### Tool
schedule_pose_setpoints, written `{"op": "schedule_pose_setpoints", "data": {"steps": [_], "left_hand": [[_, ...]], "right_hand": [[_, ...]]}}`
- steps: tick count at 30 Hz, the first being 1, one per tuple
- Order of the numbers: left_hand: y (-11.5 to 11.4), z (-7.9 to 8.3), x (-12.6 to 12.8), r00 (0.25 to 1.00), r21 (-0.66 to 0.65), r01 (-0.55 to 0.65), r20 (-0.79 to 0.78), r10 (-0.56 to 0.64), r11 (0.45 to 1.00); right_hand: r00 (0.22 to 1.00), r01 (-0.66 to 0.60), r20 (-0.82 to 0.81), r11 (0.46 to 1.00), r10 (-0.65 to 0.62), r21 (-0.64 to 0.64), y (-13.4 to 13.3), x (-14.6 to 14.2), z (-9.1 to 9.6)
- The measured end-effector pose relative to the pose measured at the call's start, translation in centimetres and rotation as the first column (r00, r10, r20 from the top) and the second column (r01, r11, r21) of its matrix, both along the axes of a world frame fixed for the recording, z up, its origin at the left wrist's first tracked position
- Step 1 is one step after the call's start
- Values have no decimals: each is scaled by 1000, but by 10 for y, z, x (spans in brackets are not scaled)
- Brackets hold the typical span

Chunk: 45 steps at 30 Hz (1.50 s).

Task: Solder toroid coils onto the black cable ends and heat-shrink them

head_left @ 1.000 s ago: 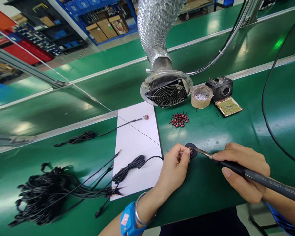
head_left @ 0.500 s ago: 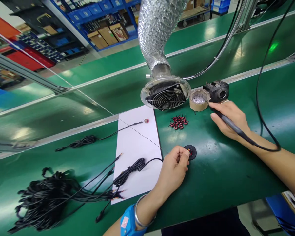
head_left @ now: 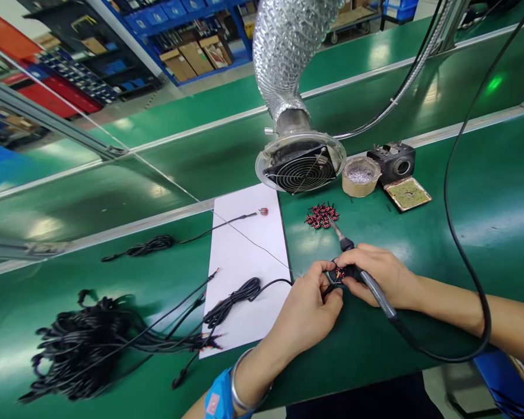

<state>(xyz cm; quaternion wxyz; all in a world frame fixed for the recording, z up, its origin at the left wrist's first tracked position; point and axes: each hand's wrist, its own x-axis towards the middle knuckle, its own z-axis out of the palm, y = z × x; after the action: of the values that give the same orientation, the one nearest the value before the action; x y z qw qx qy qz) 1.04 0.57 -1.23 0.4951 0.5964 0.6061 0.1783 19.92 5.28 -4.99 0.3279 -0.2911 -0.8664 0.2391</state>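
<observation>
Black disc (head_left: 339,274) between both hands (head_left: 308,311) (head_left: 382,273), apparently against each.

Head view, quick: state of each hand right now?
Left hand: closed, fingertips gripping the small black disc at its edge.
Right hand: closed, holding the soldering iron, fingertips also at the disc.

A small black disc (head_left: 333,274) sits right of the middle on the near side, partly covered, with a red and black ring (head_left: 340,272) and a bit of yellow wire (head_left: 338,276) in it. Just to its right slants a soldering iron (head_left: 372,288), metal tip pointing far and left, grey handle near and right. From the left, a black cable (head_left: 231,301), bundled in loops, runs towards the disc.
</observation>
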Motion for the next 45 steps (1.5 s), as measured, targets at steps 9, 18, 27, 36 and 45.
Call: {"op": "schedule_pose_setpoints", "data": {"steps": [9, 18, 27, 36, 45], "left_hand": [[-2, -1, -5, 988, 25, -41, 153, 37, 999], [-1, 0, -9, 948, 38, -167, 280, 149, 985], [2, 0, -10, 957, 10, -157, 247, 150, 988], [-7, -5, -6, 977, 353, -151, 195, 85, 923], [-9, -7, -6, 997, 680, -40, 72, -12, 732]], "right_hand": [[986, -6, -165, 997, 18, 71, 3, -4, -7], [966, -31, -259, 982, -19, -184, -7, 2, 21], [957, -58, -285, 939, -44, -340, -10, 5, 17], [928, -82, -368, 930, -59, -357, -14, 5, 13], [922, -126, -385, 910, -41, -396, -12, 4, 6]]}}
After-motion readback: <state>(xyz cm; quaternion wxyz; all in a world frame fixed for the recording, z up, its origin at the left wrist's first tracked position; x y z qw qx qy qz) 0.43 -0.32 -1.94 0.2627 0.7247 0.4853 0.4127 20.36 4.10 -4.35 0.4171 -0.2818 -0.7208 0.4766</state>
